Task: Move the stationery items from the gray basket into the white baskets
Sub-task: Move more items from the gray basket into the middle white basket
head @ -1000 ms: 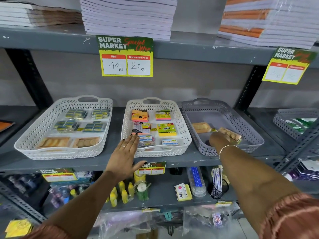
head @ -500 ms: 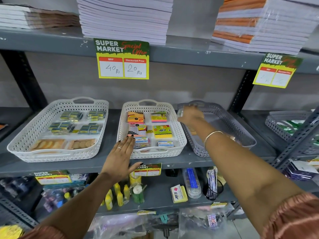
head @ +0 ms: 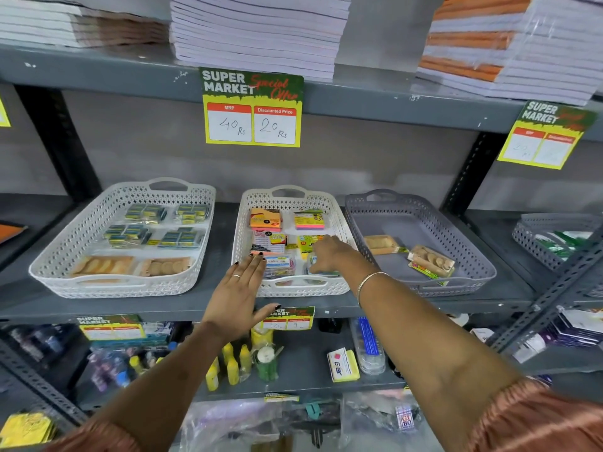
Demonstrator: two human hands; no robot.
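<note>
While the right hand (head: 328, 256) sets a small clear-wrapped pack (head: 321, 272), pinched, into the middle white perforated plastic basket (head: 287, 290), left hand (head: 239, 290) flat & spread w/ nothing in it, next pick looks like 2 tan packs (head: 430, 261) left in the gray perforated plastic basket (head: 421, 203).

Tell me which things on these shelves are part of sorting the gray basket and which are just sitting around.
Part of the job:
gray basket
two packets left in it
middle white basket
left white basket
right hand, setting a small packet down

Just lying about:
price tag
notebook stacks
glue bottles
</note>
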